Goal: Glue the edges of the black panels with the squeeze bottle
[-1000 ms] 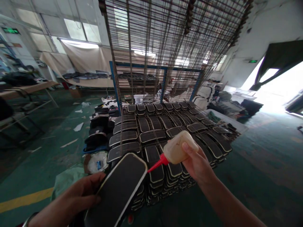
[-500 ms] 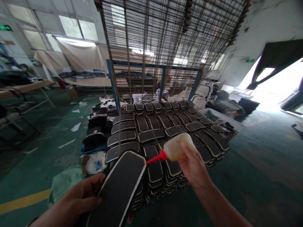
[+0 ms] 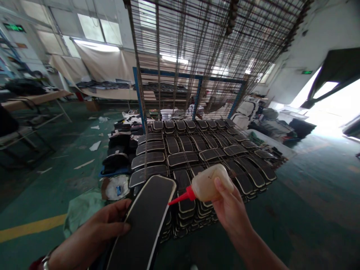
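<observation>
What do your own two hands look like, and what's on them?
The left hand is ungloved, with a silvery band at the wrist and a dark red sleeve edge behind it. The right hand has no glove, band or sleeve in view.

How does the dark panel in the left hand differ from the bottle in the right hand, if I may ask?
The dark panel is flat and opaque, whereas the bottle is rounded and translucent. The panel has a pale line along its edge; the bottle has a red nozzle. Both are held tilted.
</observation>
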`<state>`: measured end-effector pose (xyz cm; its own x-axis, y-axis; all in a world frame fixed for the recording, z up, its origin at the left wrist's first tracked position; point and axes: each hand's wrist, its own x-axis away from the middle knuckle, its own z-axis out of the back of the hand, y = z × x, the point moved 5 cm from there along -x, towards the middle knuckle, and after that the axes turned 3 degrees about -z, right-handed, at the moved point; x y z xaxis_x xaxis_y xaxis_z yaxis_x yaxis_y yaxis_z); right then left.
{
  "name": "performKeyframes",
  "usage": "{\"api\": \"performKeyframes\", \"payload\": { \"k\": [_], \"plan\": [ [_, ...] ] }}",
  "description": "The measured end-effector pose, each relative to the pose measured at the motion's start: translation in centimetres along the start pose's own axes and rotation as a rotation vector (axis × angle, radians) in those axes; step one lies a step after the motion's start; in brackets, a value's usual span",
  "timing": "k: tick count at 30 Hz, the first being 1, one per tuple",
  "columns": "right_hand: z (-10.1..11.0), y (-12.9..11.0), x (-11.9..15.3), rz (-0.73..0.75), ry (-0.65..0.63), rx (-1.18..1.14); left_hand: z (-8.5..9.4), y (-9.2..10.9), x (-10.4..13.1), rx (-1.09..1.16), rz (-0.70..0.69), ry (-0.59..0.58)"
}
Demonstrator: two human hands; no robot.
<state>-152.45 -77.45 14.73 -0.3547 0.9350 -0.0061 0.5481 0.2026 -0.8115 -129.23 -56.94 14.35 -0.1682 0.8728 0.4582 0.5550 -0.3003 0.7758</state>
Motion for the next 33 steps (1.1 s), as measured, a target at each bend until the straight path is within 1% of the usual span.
{"api": "performKeyframes", "payload": {
  "k": [3,7,12,14,17,21,26,30,33],
  "plan": [
    [-0.5,0.2,0.9,-0.024,-0.005,0.003,-0.2,0.2,0.2,0.025,-0.010,0.045],
    [-1.2,0.1,2.1,-0.033,-0.050,0.024,-0.4,0.3,0.3,0.053,0.029,0.078],
    [-2.5,-0.6,3.5,0.004,-0.203,0.034,-0.4,0.4,0.2,0.065,0.009,0.094],
    [-2.9,-0.9,4.0,0.021,-0.269,0.049,-0.4,0.5,0.2,0.061,0.006,0.125],
    [-3.1,-1.1,4.8,0.027,-0.355,0.092,-0.3,0.8,0.2,0.065,-0.002,0.168],
    [-3.0,-0.9,5.8,-0.004,-0.458,0.135,0.2,0.8,0.3,0.069,-0.020,0.197],
    [-3.6,-1.1,6.9,-0.026,-0.499,0.165,0.9,0.9,0.4,0.087,-0.032,0.245],
    [-4.4,-1.1,7.3,-0.012,-0.530,0.205,1.4,1.3,0.5,0.129,-0.059,0.354],
    [-4.4,-0.9,7.2,-0.032,-0.524,0.200,1.9,1.5,0.5,0.186,-0.088,0.451]
  ]
}}
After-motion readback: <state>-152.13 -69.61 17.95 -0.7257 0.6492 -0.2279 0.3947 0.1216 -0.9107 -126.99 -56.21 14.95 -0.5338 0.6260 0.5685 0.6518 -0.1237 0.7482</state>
